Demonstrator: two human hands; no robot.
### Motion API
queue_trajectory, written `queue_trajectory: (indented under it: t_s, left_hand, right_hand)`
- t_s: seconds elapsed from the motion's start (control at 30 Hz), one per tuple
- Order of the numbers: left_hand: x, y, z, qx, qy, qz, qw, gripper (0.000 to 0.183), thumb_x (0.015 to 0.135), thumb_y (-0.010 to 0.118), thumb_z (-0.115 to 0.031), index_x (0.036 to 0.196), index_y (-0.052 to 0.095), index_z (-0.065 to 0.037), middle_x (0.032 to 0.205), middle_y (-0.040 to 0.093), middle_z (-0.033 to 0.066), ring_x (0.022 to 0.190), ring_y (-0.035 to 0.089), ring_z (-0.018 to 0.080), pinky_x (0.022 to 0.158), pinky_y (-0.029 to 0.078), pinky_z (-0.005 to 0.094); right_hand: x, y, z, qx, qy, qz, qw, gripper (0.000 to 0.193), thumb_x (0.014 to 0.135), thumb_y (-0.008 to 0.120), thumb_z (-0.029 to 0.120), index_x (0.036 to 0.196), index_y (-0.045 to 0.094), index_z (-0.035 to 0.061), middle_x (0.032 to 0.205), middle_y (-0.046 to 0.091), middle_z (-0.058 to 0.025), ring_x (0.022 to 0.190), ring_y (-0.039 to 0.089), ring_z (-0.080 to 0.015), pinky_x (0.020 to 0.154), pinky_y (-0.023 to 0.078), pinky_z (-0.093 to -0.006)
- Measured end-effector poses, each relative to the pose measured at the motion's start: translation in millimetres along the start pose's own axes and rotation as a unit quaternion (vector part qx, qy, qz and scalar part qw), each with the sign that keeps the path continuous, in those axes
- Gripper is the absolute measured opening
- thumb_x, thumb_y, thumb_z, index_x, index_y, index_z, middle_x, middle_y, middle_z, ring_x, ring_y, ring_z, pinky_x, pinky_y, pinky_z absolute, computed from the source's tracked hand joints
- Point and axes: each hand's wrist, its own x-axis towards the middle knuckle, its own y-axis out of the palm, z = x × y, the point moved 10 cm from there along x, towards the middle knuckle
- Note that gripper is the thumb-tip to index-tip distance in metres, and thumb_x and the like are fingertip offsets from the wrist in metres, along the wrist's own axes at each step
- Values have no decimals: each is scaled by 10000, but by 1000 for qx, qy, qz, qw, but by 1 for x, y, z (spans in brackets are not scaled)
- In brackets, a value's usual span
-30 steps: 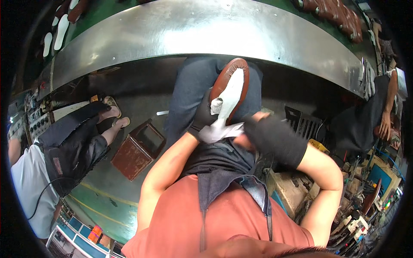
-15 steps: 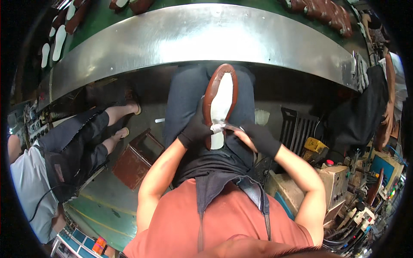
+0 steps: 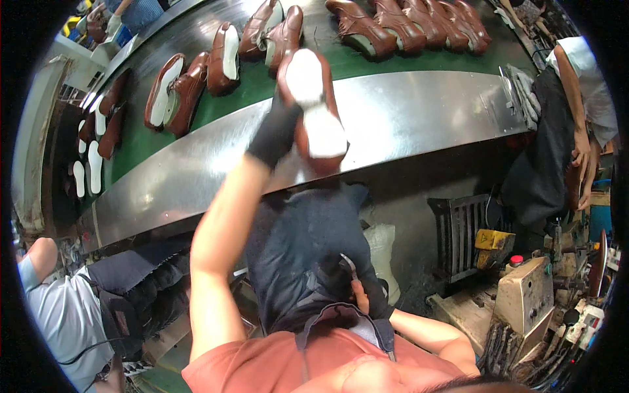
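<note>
My left hand [image 3: 275, 134], in a black glove with its arm stretched forward, grips a brown leather shoe [image 3: 325, 137] by its side. The shoe is bottom up, over the metal edge of the bench, and its white underside faces me. Whether it touches the metal I cannot tell. Low over my lap, my right hand [image 3: 364, 295], also gloved with bare fingertips, is closed on a small hand tool with a curved metal tip [image 3: 347, 262]. The rest of that tool is hidden in the hand.
Several brown shoes [image 3: 282, 42] lie on the green belt [image 3: 255, 95] behind the shiny metal edge [image 3: 419, 111]. White insoles [image 3: 95, 167] lie at the far left. Co-workers sit on both sides. A stained machine box with a red button [image 3: 516, 260] stands at the right.
My left hand has carried the shoe from my lap forward to the bench edge. My right hand has come away from the shoe and back towards my waist, with the tool. The view has shifted.
</note>
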Motion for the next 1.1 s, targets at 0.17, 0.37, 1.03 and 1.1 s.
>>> queue_trajectory:
  t_s: [0.17,0.37,1.03,1.1]
  left_hand:
    - [128,-2,-17,101,101,-7,990,382,848,655,-252,1167,612,-46,990,665,103,881,617,167,773,513,319]
    - [96,-14,-29,542,289,-249,749,630,741,734,-410,1212,506,-60,1211,527,190,1133,501,385,977,394,465]
    - [187,-189,22,436,103,-327,832,847,721,748,-378,1343,383,66,1320,486,267,1229,479,377,1044,378,409]
    - [200,-194,28,451,38,-352,819,893,697,757,-410,1358,372,51,1362,450,260,1274,435,372,1070,350,408]
  right_hand:
    - [14,-5,24,-32,-199,-3,979,368,969,472,192,1247,551,-37,1169,619,-200,1080,591,-298,974,411,-392]
    - [12,-10,30,-27,-212,7,977,350,975,469,213,1207,564,-31,1102,622,-179,1012,601,-274,918,426,-383]
    - [32,8,14,-29,-30,19,999,320,984,465,268,1075,596,-10,903,606,-111,829,605,-196,748,448,-331]
    - [33,9,11,-31,-17,13,999,320,985,465,273,1061,599,-8,883,604,-104,810,605,-188,731,451,-326]
